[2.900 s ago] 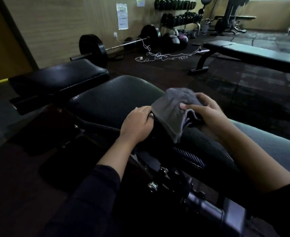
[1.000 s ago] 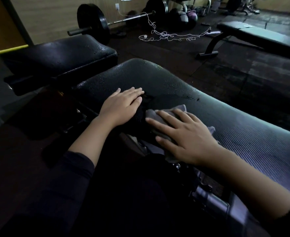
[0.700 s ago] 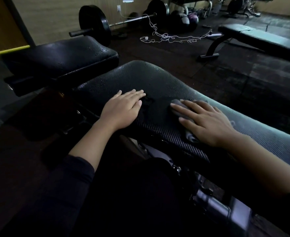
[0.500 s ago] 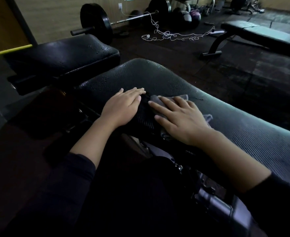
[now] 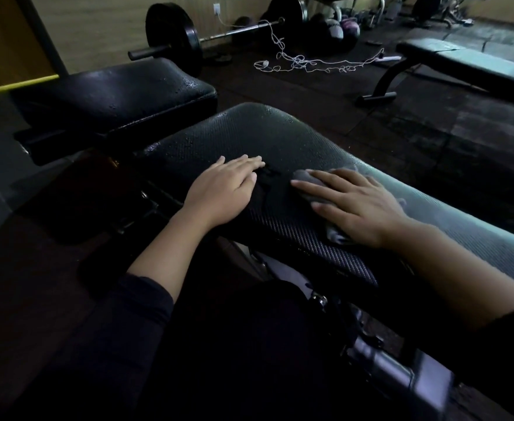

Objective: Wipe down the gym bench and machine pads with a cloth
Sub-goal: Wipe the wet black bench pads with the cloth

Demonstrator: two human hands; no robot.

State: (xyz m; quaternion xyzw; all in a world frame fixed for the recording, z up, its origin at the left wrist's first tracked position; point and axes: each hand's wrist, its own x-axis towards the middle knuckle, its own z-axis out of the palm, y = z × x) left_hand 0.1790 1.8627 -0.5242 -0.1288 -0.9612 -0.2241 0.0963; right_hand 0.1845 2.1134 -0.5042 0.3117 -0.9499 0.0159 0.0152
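We've got our right hand [image 5: 359,205] flat on a crumpled grey cloth [image 5: 305,177], fingers straight & spread a bit, pressing it onto the long black textured bench pad [image 5: 280,138]; cloth sits under the palm near the pad's front edge, w/ bits showing past the fingertips & by the wrist. Our left hand [image 5: 225,189] lies palm-down on the same pad just beside it, fingers straight & close together, holding nothing; the 2 hands are near each other but not touching. Water droplets speckle the pad's far rounded end. Next to it, on the left, sits a separate black smooth vinyl seat pad [image 5: 113,95], also w/ droplets. On the dark rubber floor further back: a barbell w/ big black plates [image 5: 173,38] along the tan wall, a tangled white cord [image 5: 304,62], & a flat black bench on a curved metal leg [image 5: 468,65] to the right. Dark long sleeves cover both our forearms part-way.
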